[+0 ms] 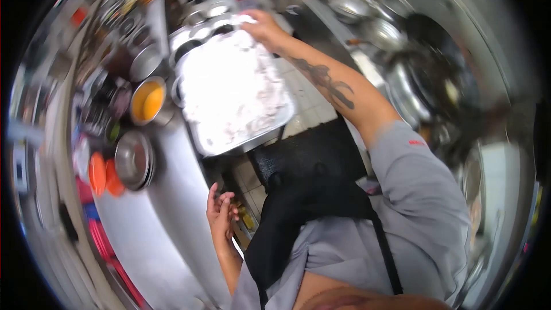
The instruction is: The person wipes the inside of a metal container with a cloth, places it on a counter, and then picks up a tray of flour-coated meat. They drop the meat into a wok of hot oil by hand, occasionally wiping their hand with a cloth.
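A rectangular metal tray (274,128) full of a white, overexposed mass lies in the upper middle of the head view. My right hand (262,27), its arm stretched forward, grips the tray's far right corner; the fingertips are partly hidden in glare. Nearer my body, my left hand (221,209) is beside the steel counter, below the tray's near edge. Its fingers are loosely bent and apart, and it holds nothing. Left of the tray stands a metal pot (149,102) with orange-yellow contents.
Stacked metal bowls (133,159) and orange bowls (98,173) sit on the steel counter (135,224) at left. Round metal containers (198,17) are beyond the tray. Pans and a dark wok (434,38) fill the right side. Tiled floor shows under the tray.
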